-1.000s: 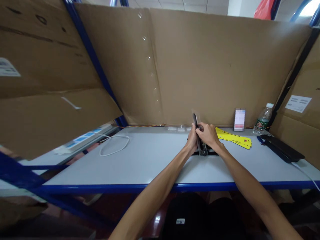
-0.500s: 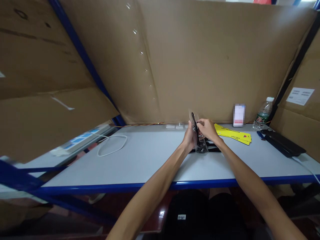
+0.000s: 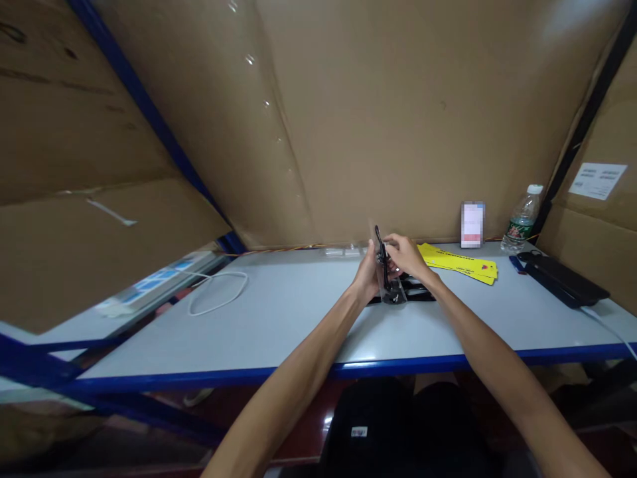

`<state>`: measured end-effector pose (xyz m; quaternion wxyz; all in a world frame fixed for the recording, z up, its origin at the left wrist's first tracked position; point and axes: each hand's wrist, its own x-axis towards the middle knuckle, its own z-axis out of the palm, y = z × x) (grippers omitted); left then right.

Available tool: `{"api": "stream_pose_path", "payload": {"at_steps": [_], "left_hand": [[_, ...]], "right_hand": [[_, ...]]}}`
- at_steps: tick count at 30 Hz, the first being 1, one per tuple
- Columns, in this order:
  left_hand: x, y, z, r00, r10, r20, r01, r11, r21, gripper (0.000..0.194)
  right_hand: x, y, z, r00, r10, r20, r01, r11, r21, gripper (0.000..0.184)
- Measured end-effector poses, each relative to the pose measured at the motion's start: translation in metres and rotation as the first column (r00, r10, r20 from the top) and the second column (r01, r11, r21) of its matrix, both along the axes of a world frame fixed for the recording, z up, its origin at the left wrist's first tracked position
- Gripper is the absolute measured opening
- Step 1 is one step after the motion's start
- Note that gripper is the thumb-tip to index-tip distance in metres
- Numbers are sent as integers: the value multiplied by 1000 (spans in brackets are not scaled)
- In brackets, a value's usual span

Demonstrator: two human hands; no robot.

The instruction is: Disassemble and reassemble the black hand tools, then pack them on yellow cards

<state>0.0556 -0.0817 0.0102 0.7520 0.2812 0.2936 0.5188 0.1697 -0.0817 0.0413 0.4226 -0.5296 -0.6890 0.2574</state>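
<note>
My left hand (image 3: 367, 275) is closed round a clear plastic bag (image 3: 397, 296), which stands tilted above the tabletop. Inside or against the bag is a slim black item (image 3: 383, 265) with a rounded upper end; its kind is not clear. From the right, my right hand (image 3: 407, 259) pinches at the bag's side, its fingertips partly hidden behind the black item. Several black strip-like pieces (image 3: 422, 296) lie on the table just under and behind the bag. Yellow printed cards (image 3: 455, 257) lie fanned beyond my right hand.
A phone (image 3: 472, 226) leans at the back, beside a water bottle (image 3: 518, 229). On the right lie a black case (image 3: 567, 282) and a small blue object (image 3: 517, 265). A white cable (image 3: 191, 304) loops at left near a power strip (image 3: 154, 284). Cardboard (image 3: 388, 119) walls the back.
The view has tipped downward. My right hand has shifted slightly down along the bag, and the bag has turned so more of its face and the black item shows. Both hands keep hold.
</note>
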Motion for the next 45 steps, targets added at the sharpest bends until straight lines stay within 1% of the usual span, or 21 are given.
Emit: {"api": "stream_pose_path", "payload": {"at_steps": [3, 11, 15, 19, 22, 24, 26, 27, 28, 29, 30, 31, 32, 33, 34, 36, 37, 39, 40, 42, 45], "left_hand": [[1, 0, 0, 999, -17, -44, 17, 1000, 12, 61], [5, -2, 2, 999, -19, -44, 20, 999, 27, 61], [3, 0, -1, 996, 0, -89, 1, 1000, 8, 60], [6, -2, -3, 990, 9, -141, -8, 1000, 6, 55], [8, -4, 0, 990, 35, -134, -24, 997, 78, 49], [3, -3, 4, 988, 86, -126, -67, 986, 153, 50], [-10, 3, 12, 974, 190, -120, -155, 955, 252, 55], [-19, 7, 17, 956, 267, -124, -216, 922, 321, 56], [-30, 12, 22, 924, 357, -137, -276, 871, 407, 57], [-42, 18, 28, 873, 460, -165, -323, 796, 512, 56], [-54, 25, 33, 795, 565, -218, -337, 712, 617, 55], [-66, 32, 38, 688, 664, -293, -303, 629, 716, 54], [-78, 40, 43, 545, 756, -363, -221, 547, 807, 53], [-89, 48, 46, 384, 824, -416, -83, 480, 873, 53], [-98, 56, 48, 231, 856, -463, 102, 452, 886, 54], [-114, 74, 47, -37, 865, -500, 443, 463, 768, 56], [-120, 82, 44, -136, 853, -504, 567, 484, 666, 58], [-127, 99, 34, -273, 814, -513, 687, 538, 488, 59], [-128, 106, 27, -317, 790, -524, 702, 567, 431, 61], [-127, 119, 13, -349, 748, -565, 701, 608, 372, 63], [-120, 132, -6, -309, 711, -631, 716, 611, 337, 65]], "right_hand": [[1, 1, -1, 997, 21, -79, -27, 997, -69, 37], [0, 7, -10, 973, -1, -232, -28, 992, -122, 30], [-2, 11, -17, 958, 4, -286, -58, 982, -181, 33], [-1, 12, -19, 950, -73, -304, 37, 992, -122, 26], [7, 13, -12, 926, -90, -366, 43, 990, -135, 22], [17, 14, -2, 886, -65, -459, 2, 991, -136, 24], [29, 14, 8, 792, -46, -609, 9, 998, -63, 27], [35, 14, 12, 738, -43, -674, 43, 999, -17, 29], [40, 13, 15, 687, -50, -725, 93, 996, 19, 30], [44, 14, 17, 645, -64, -761, 146, 988, 40, 31], [48, 14, 17, 613, -84, -785, 194, 980, 47, 32], [51, 15, 17, 589, -106, -801, 228, 973, 39, 32], [53, 17, 15, 568, -126, -813, 246, 969, 22, 31], [55, 19, 12, 549, -143, -823, 255, 967, 2, 29], [56, 21, 10, 534, -156, -831, 255, 967, -17, 27], [57, 25, 5, 515, -184, -837, 258, 965, -54, 24], [57, 27, 3, 509, -199, -837, 262, 963, -69, 23], [57, 29, 0, 501, -221, -837, 269, 959, -92, 22], [58, 29, 0, 498, -232, -835, 272, 957, -104, 22], [58, 28, 0, 494, -251, -833, 278, 953, -123, 22], [59, 27, 1, 500, -253, -829, 277, 953, -124, 22]]}}
